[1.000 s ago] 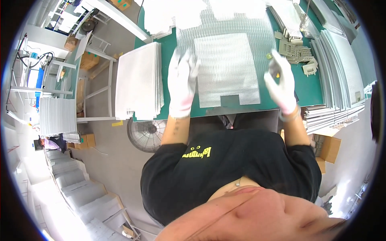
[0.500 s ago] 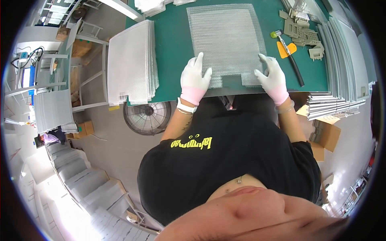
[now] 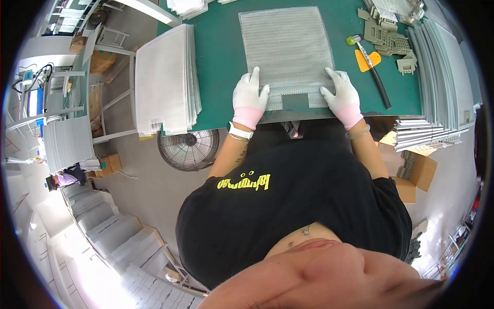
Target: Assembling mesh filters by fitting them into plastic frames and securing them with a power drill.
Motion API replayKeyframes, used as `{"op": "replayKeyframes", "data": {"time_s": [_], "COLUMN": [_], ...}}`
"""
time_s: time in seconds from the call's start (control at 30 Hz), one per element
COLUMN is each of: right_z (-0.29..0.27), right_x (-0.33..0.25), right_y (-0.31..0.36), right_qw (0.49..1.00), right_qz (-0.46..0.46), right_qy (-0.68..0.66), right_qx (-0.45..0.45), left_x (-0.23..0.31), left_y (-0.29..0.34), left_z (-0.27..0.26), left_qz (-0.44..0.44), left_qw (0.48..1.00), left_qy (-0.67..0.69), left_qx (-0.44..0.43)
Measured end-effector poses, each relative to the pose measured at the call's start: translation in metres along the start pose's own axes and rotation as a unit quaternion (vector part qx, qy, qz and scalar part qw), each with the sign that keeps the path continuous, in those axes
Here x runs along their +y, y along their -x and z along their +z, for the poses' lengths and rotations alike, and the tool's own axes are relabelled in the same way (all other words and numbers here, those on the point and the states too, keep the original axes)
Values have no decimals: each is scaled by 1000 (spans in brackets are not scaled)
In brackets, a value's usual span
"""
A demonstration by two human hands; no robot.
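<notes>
Lying flat, the mesh [image 3: 288, 51] seems laid out; left hand [image 3: 249, 98] and right hand [image 3: 341, 99] touch it, grips wide. The mallet [image 3: 375, 78] rests unheld.

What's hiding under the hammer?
Under the hammer is a flat orange piece, poking out on both sides, and the green tabletop. The hammer covers the orange piece's middle.
</notes>
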State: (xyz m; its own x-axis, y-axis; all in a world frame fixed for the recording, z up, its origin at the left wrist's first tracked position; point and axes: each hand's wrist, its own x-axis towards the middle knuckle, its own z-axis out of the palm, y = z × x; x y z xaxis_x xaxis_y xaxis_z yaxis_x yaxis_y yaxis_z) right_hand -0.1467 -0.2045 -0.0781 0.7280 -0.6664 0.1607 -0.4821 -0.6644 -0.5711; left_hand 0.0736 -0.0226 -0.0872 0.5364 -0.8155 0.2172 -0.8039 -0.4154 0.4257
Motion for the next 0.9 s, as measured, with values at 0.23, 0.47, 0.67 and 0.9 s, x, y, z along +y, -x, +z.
{"op": "replayKeyframes", "data": {"time_s": [0.23,0.47,0.67,0.9], "right_z": [-9,-39,-25,15], "right_x": [-8,-32,-97,-162], "right_y": [-7,-32,-182,-336], "right_qw": [997,982,953,979], "right_qz": [46,20,-292,-130], "right_qy": [25,147,45,157], "right_qx": [-64,-119,71,32], "left_x": [-2,15,-11,-64], "left_y": [-2,-11,-26,-178], "left_z": [-2,-30,-25,-104], "left_qz": [-4,-108,39,121], "left_qw": [1000,990,992,922], "left_qy": [8,-47,-114,-27], "left_qx": [2,-83,-43,368]}}
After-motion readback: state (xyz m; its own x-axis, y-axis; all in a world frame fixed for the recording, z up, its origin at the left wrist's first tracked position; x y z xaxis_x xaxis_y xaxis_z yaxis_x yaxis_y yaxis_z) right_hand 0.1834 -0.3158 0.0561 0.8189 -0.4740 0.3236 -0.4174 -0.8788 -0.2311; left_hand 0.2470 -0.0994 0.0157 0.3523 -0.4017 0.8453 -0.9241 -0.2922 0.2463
